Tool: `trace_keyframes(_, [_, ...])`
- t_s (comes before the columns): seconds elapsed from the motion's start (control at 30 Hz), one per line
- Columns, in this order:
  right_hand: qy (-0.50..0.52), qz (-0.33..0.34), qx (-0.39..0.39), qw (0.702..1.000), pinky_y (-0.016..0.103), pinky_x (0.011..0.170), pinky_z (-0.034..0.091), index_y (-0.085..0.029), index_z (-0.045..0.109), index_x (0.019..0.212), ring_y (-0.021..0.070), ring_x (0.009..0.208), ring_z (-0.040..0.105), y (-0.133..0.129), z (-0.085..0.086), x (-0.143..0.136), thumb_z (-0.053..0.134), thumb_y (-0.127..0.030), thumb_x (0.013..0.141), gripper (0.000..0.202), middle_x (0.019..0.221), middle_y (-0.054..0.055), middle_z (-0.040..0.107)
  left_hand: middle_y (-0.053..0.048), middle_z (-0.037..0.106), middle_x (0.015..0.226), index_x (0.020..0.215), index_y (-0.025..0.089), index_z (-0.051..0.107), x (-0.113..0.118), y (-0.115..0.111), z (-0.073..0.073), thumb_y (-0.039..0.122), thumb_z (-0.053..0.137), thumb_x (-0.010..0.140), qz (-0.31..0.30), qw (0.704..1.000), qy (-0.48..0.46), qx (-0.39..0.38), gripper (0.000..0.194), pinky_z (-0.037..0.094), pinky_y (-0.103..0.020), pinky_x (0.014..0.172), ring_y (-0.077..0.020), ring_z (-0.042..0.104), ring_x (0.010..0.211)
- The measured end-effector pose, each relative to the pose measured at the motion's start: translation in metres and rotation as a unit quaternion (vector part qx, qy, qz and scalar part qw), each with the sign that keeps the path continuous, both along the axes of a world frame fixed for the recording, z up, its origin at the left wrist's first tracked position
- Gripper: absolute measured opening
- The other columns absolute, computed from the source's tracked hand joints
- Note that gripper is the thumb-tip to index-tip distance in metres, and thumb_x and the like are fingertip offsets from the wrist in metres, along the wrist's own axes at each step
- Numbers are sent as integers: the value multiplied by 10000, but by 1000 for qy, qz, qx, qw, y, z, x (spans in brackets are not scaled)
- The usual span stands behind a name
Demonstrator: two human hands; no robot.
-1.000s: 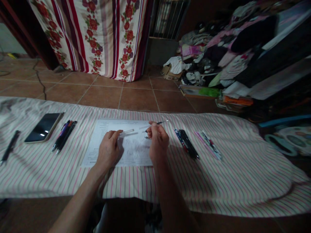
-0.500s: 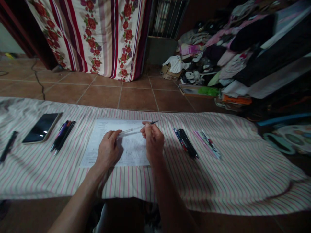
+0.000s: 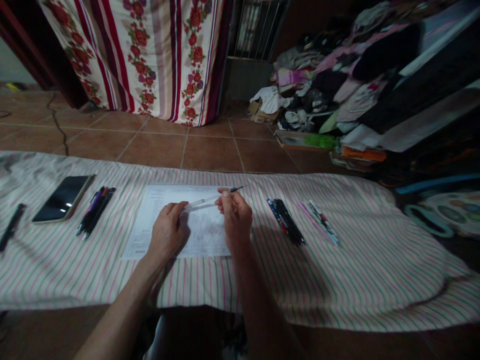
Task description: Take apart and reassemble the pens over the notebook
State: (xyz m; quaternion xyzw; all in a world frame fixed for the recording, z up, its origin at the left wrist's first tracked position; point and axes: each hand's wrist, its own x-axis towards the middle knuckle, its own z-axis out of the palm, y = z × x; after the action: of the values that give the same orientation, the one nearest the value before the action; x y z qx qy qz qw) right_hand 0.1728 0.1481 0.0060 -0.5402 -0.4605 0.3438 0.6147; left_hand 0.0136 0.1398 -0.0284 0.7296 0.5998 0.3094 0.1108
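Note:
Above a printed sheet of paper (image 3: 204, 235) with scribbles on it, my left hand (image 3: 168, 227) is closed on a clear pen barrel (image 3: 195, 203) between thumb and fingers. My right hand (image 3: 235, 212) pinches a thin pen refill (image 3: 237, 189) with a dark end pointing up to the right. The refill's pale tube runs left towards the barrel's end; whether it is inside cannot be made out. Right of the paper lie dark pens (image 3: 287, 220) and light-coloured pens (image 3: 320, 222). Several more pens (image 3: 95, 212) are at the left.
A phone (image 3: 63, 198) and a black pen (image 3: 12, 226) lie at the left of the striped cloth (image 3: 356, 270). Behind are a tiled floor (image 3: 210, 150), a floral curtain (image 3: 161, 60) and a clothes pile (image 3: 318, 80).

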Motion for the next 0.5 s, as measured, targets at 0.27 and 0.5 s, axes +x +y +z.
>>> trace_keyframes(0.27, [-2, -5, 3, 1000, 235, 560, 420, -173, 649, 854, 114, 589, 556, 0, -1, 0, 473, -397, 855, 285, 633, -12, 625, -105, 622, 959, 1136, 122, 587, 0, 0, -1, 66, 404, 731, -3, 1000, 7, 2, 449, 490, -367, 821, -231, 582, 914])
trace_keyframes(0.5, [2, -1, 4, 1000, 232, 558, 419, -171, 651, 847, 112, 587, 557, 1, -2, 0, 477, -400, 850, 288, 630, -12, 630, -105, 626, 967, 1134, 126, 588, 0, -1, 1, 90, 396, 760, -6, 1000, 0, -5, 421, 487, -371, 821, -228, 582, 908])
